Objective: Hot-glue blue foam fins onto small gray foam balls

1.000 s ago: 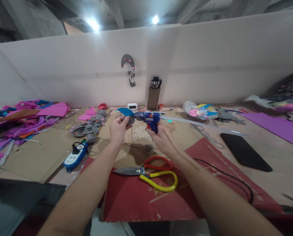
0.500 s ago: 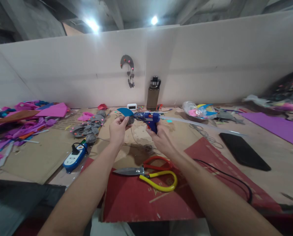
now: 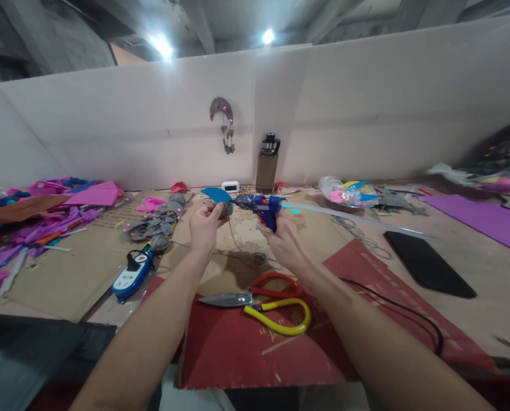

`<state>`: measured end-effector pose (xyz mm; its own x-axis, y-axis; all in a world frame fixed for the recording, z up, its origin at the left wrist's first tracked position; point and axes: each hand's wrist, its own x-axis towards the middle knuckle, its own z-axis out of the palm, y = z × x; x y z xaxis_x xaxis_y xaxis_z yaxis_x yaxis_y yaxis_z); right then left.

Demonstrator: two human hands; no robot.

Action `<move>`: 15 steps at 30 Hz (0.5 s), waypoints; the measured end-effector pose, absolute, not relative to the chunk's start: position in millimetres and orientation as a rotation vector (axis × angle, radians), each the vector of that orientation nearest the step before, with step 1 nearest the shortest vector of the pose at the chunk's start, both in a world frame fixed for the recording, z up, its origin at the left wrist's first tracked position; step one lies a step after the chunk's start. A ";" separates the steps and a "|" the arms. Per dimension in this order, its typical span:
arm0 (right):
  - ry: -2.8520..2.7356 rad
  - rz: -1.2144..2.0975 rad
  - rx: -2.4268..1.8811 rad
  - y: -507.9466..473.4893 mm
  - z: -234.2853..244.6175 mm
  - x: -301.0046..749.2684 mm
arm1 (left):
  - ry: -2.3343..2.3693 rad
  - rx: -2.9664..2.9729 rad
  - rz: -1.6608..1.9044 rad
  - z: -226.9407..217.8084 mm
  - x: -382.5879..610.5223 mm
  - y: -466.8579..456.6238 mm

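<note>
My left hand (image 3: 204,226) is closed on a blue crescent-shaped foam piece (image 3: 215,194) with a small grey piece under my thumb. My right hand (image 3: 284,240) grips a blue hot glue gun (image 3: 262,206) by its handle. The gun's nozzle points left and meets the foam piece at my left fingertips. Both hands are raised above the cardboard-covered table (image 3: 75,268). A thin cord hangs from the left hand to a small grey ball (image 3: 259,260) on the table.
Scissors with red and yellow handles (image 3: 263,302) lie on a red sheet (image 3: 238,342) near me. A blue-white power strip (image 3: 132,275) sits left, grey felt pieces (image 3: 154,222) beyond. A dark bottle (image 3: 267,162) stands at the wall. A black pad (image 3: 428,264) lies right.
Hardly anything has moved. The glue gun and right hand have shifted very slightly right and up; the left hand stays on the foam piece.
</note>
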<state>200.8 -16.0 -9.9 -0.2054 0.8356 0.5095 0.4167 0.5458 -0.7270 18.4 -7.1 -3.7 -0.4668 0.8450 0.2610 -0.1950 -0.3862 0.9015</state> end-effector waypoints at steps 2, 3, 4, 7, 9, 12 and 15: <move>-1.813 0.548 -1.019 -14.7 -11.1 200.8 | 1.099 0.986 1.920 -2.6 18.8 -8.1; -1.808 0.547 -1.014 -14.0 -11.4 200.8 | 1.097 0.984 1.919 -2.0 19.1 -8.8; -1.805 0.543 -1.010 -13.4 -11.6 201.0 | 1.096 0.979 1.919 -1.3 19.3 -9.5; -1.797 0.513 -1.003 -11.8 -11.5 201.4 | 1.092 0.968 1.920 0.8 19.9 -11.5; -1.800 0.496 -0.995 -11.7 -10.3 201.7 | 1.078 0.970 1.912 2.1 20.2 -12.4; -1.801 0.489 -0.988 -13.5 -6.5 202.2 | 1.037 0.960 1.887 3.0 20.0 -12.8; -1.780 0.519 -1.005 -15.3 -3.3 203.4 | 0.998 0.923 1.873 2.5 19.4 -11.7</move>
